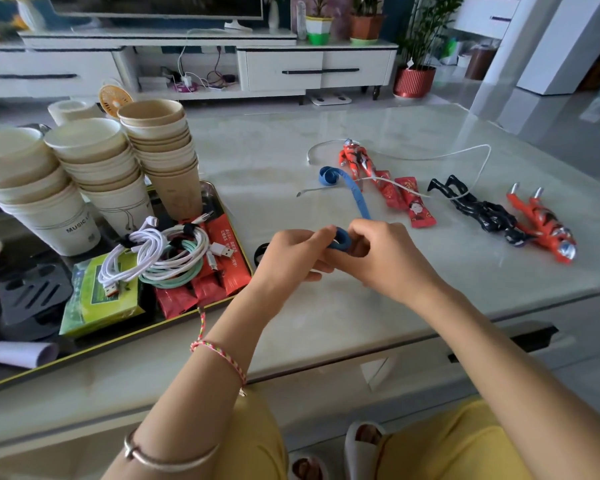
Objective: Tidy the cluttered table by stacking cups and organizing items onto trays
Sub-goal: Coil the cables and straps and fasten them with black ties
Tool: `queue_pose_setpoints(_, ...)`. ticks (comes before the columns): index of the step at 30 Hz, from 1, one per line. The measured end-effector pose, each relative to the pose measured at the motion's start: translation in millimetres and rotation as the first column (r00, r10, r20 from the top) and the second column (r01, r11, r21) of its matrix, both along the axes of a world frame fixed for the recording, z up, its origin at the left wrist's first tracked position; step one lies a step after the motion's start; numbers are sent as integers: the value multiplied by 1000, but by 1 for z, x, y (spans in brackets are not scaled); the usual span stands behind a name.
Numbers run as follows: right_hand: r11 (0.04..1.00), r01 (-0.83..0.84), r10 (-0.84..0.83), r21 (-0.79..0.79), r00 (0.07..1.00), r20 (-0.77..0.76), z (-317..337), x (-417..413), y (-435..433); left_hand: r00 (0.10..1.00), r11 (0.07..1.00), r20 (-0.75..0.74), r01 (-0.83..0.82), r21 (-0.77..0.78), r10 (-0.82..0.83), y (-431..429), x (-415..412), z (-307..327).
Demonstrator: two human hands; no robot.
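Right now, your left hand (293, 254) and your right hand (387, 259) meet just above the table (291, 150), and both pinch the rolled end of one blue strap (359, 199) between curled fingers. The rest of the strap runs away from you across the tabletop and ends in a loose coil near the toys. To your left sits one dark tray (211, 195) with a gold rim. On it you have three stacks of paper cups: a left stack (25, 188), a middle stack (97, 164) and a right stack (163, 150), standing close together, with one single white cup (71, 110) behind them. In front of the cups lie two cable bundles, one white (146, 249) and one mint green (177, 277), over several red packets (229, 258), beside one green packet (101, 303). Out on the bare tabletop, well apart from the tray, you can count three toy figures: one red figure (355, 161), one black figure (478, 209) and one orange figure (542, 225). Between the red and the black figure lie at least two more red sachets (417, 207), and one loose white cable (440, 155) trails across them.
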State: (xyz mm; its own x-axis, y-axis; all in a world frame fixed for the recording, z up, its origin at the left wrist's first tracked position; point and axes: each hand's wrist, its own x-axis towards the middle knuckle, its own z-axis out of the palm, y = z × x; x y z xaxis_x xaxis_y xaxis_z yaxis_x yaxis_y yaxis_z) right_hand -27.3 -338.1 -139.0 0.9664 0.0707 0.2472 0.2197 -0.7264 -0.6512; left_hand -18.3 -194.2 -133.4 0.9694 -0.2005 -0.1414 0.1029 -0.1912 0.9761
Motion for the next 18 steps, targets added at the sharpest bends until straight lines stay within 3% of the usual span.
queue_pose_setpoints(4, 1000, -2, 2, -12, 1000, 23, 0, 0, -6, 999, 999, 16, 47, 3, -47, 0, -2, 1)
queue_pose_setpoints(7, 995, -94, 92, -27, 995, -40, 4, -2, -9, 999, 997, 19, 43, 60, -44, 1, 0, 2)
queue_pose_setpoints(11, 933, -294, 330, 207, 929, -167, 8, -5, -11, 999, 997, 26, 42, 60, -44, 4, 0, 4)
queue_pose_setpoints(18, 889, -289, 366, 355, 915, -171, 7, -5, -10, 997, 999, -66, 49, -6, -49, 4, -1, 4)
